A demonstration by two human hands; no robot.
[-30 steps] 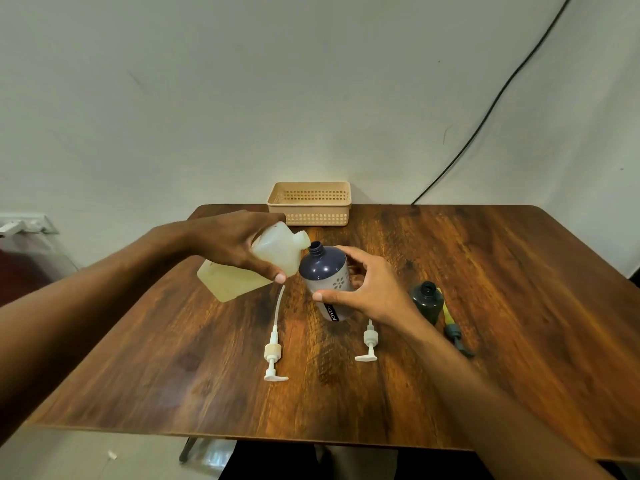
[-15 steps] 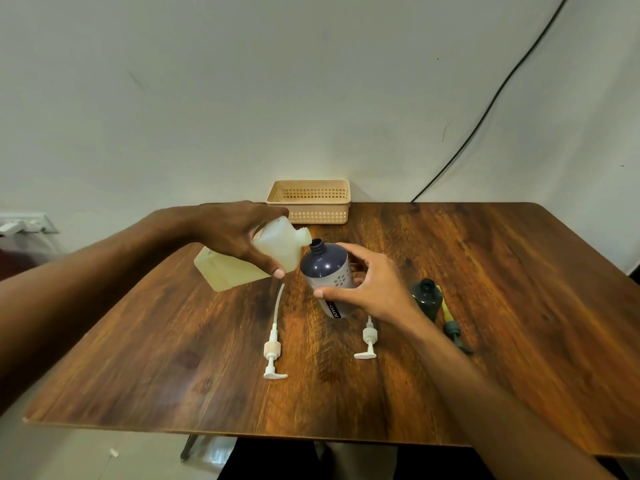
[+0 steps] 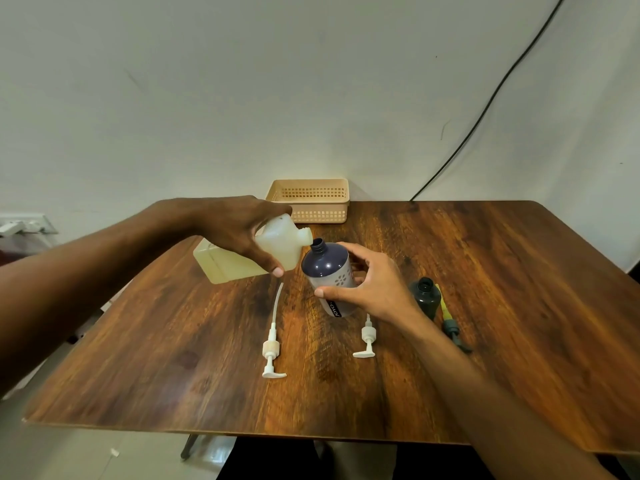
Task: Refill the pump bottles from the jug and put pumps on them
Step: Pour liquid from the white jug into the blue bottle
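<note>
left hand (image 3: 242, 230) wraps the translucent squarish jug (image 3: 249, 256), tipping its spout at the dark bottle (image 3: 329, 275)'s threaded neck; right hand (image 3: 374, 289) clasps that rounded, glossy bottle above the wooden table (image 3: 519, 271).

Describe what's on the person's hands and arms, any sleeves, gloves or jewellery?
Both forearms are bare as far as the frame shows, with no sleeves in view. The left hand and right hand wear no gloves, and no rings, watch or bracelets are visible.
</note>
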